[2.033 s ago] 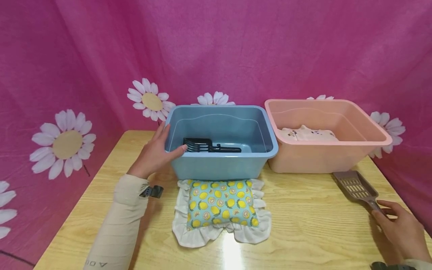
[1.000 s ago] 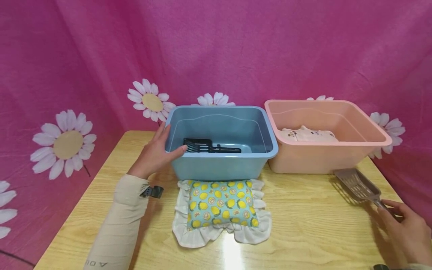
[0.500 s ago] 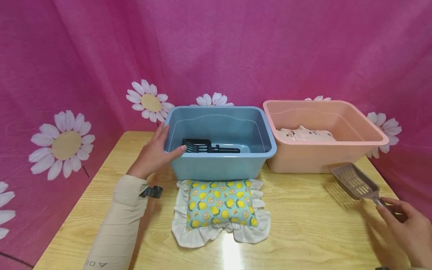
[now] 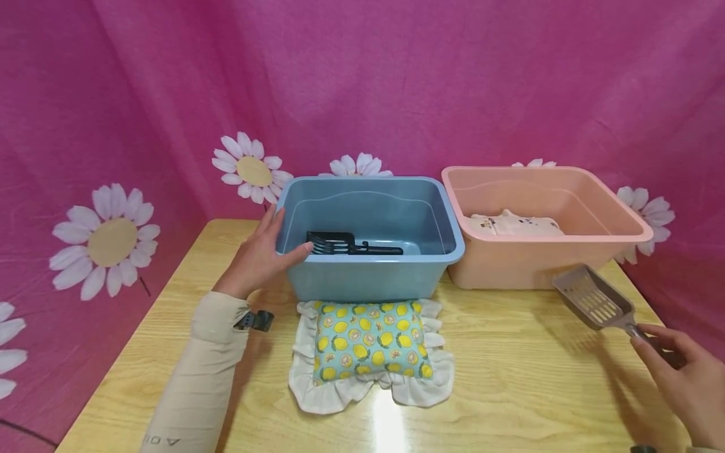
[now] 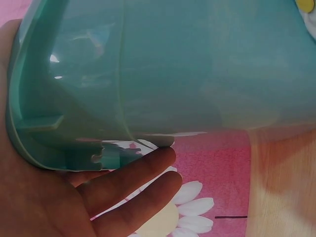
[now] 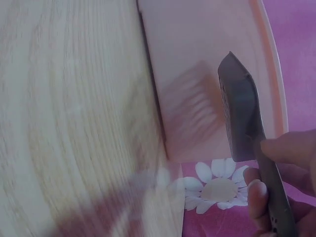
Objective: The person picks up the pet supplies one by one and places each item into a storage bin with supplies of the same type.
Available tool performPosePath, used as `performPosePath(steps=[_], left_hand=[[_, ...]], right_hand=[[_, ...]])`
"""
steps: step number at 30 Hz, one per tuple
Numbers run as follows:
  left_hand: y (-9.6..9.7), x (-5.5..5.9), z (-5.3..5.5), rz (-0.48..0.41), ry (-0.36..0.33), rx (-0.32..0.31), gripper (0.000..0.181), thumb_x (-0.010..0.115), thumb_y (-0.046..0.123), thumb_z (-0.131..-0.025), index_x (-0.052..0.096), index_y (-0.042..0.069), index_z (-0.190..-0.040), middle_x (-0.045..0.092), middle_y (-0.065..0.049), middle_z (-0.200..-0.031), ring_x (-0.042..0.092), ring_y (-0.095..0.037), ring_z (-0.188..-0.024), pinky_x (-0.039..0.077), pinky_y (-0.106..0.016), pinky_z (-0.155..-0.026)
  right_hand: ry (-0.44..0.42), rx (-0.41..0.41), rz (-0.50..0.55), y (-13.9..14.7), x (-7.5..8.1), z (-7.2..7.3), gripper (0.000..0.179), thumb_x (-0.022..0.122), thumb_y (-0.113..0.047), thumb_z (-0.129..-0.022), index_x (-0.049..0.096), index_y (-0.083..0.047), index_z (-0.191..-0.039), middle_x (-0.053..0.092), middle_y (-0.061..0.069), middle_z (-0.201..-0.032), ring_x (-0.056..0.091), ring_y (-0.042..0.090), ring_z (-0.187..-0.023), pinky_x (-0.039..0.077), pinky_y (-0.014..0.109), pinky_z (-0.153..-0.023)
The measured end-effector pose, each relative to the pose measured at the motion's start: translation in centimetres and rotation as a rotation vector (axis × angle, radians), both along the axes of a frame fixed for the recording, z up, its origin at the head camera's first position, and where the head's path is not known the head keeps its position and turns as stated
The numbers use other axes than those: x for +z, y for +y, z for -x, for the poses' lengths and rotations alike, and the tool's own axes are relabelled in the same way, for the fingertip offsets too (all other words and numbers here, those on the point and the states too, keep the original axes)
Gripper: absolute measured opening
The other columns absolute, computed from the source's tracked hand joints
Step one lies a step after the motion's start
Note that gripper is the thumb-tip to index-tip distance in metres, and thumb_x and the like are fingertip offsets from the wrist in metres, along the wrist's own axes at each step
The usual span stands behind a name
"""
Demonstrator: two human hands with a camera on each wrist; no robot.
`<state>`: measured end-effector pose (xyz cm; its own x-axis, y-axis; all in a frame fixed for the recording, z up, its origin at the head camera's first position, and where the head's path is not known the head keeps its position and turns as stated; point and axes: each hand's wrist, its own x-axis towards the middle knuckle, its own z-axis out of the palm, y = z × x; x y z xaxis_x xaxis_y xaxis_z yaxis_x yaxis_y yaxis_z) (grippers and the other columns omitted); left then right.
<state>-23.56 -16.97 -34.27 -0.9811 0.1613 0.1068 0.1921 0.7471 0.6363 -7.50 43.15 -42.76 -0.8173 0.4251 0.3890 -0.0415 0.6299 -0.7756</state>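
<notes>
My left hand (image 4: 257,258) holds the near left corner of a blue litter box (image 4: 362,280), thumb over the rim and fingers along its outer side. In the left wrist view two fingers (image 5: 143,182) extend below the box wall. A black slotted litter scoop (image 4: 340,244) lies inside that box. My right hand (image 4: 682,374) grips the handle of a grey-brown litter scoop (image 4: 595,301), raised over the table at the right with its slotted pan pointing toward a pink litter box (image 4: 527,267). The right wrist view shows thumb and fingers round the handle (image 6: 272,192).
A small lemon-print pillow (image 4: 368,340) with white ruffles lies against the blue box's front. Inside the pink box is a white patterned cloth item (image 4: 515,225). The two boxes stand side by side at the back of the wooden table (image 4: 510,390), before a pink flowered curtain (image 4: 362,82).
My right hand has lifted the grey-brown scoop off the table; its pan has risen and tilted, its shadow now apart from it. My left hand has stayed on the blue box.
</notes>
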Motion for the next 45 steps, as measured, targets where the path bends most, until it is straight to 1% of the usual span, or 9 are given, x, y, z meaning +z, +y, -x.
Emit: performPosePath(steps=[5,9,15,19,22,29,34,38,45], left_hand=[[0.1,0.0,0.0,-0.007,-0.003,0.002,0.101,0.060,0.067,-0.080,0.005,0.029,-0.156,0.001,0.000,-0.162,0.025,-0.041,-0.139,0.042,-0.066,-0.093],[0.1,0.1,0.0,-0.002,0.011,-0.005,0.101,0.060,0.067,-0.081,0.006,0.027,-0.156,0.002,-0.002,-0.162,0.026,-0.042,-0.139,0.042,-0.066,-0.093],[0.2,0.2,0.1,0.007,0.008,-0.002,0.100,0.059,0.066,-0.081,0.006,0.026,-0.156,-0.001,-0.001,-0.162,0.023,-0.043,-0.140,0.040,-0.067,-0.094],[0.2,0.2,0.1,0.007,0.016,-0.002,0.100,0.059,0.066,-0.082,0.006,0.027,-0.156,0.000,-0.001,-0.162,0.024,-0.043,-0.140,0.040,-0.067,-0.094],[0.1,0.2,0.1,0.007,0.026,-0.005,0.099,0.059,0.065,-0.082,0.006,0.026,-0.157,0.001,-0.003,-0.162,0.025,-0.043,-0.139,0.040,-0.067,-0.094],[0.2,0.4,0.0,0.007,0.020,-0.008,0.100,0.059,0.064,-0.083,0.006,0.023,-0.157,0.000,-0.003,-0.162,0.023,-0.042,-0.140,0.038,-0.067,-0.096],[0.2,0.3,-0.1,0.004,0.015,-0.006,0.100,0.060,0.063,-0.083,0.007,0.023,-0.157,0.000,-0.004,-0.162,0.023,-0.042,-0.140,0.039,-0.067,-0.096],[0.1,0.3,-0.1,0.010,0.022,-0.003,0.099,0.059,0.063,-0.083,0.007,0.022,-0.157,0.000,-0.004,-0.162,0.024,-0.042,-0.140,0.039,-0.067,-0.096],[0.1,0.0,0.0,0.001,0.015,0.012,0.100,0.060,0.064,-0.082,0.007,0.025,-0.157,0.001,-0.003,-0.162,0.023,-0.042,-0.140,0.040,-0.066,-0.095]], right_hand=[[0.004,-0.006,0.013,-0.4,0.3,-0.1,0.033,0.068,-0.002,-0.088,0.070,-0.025,-0.111,0.057,-0.039,-0.079,0.054,-0.019,-0.067,0.042,0.005,-0.049],[0.030,-0.017,0.034,-0.7,0.5,-0.1,0.033,0.067,0.001,-0.087,0.071,-0.021,-0.111,0.058,-0.037,-0.081,0.055,-0.019,-0.068,0.042,0.003,-0.053],[0.037,-0.024,-0.016,-1.3,1.1,-0.2,0.031,0.068,0.000,-0.087,0.071,-0.017,-0.112,0.057,-0.038,-0.077,0.054,-0.018,-0.064,0.041,0.006,-0.048],[0.076,-0.022,-0.032,-1.8,1.7,-0.1,0.030,0.068,0.004,-0.085,0.070,-0.006,-0.114,0.058,-0.037,-0.078,0.054,-0.017,-0.063,0.041,0.005,-0.049],[0.089,-0.021,-0.034,-2.3,2.1,0.0,0.031,0.069,0.006,-0.084,0.069,-0.002,-0.113,0.059,-0.037,-0.079,0.055,-0.017,-0.063,0.042,0.004,-0.051],[0.103,0.012,-0.028,-3.2,3.0,-0.1,0.034,0.068,0.009,-0.083,0.067,0.000,-0.115,0.061,-0.033,-0.089,0.057,-0.015,-0.066,0.043,0.004,-0.053],[0.110,0.027,-0.006,-3.8,3.5,-0.2,0.033,0.069,0.011,-0.081,0.069,-0.002,-0.112,0.063,-0.031,-0.087,0.057,-0.014,-0.063,0.042,0.005,-0.051],[0.104,0.034,0.000,-4.3,3.9,-0.2,0.034,0.069,0.010,-0.082,0.069,-0.004,-0.113,0.064,-0.030,-0.087,0.058,-0.014,-0.065,0.043,0.005,-0.053],[0.121,0.060,-0.054,-4.9,4.7,0.0,0.033,0.070,0.010,-0.082,0.067,0.004,-0.114,0.063,-0.029,-0.089,0.058,-0.013,-0.067,0.043,0.004,-0.054]])
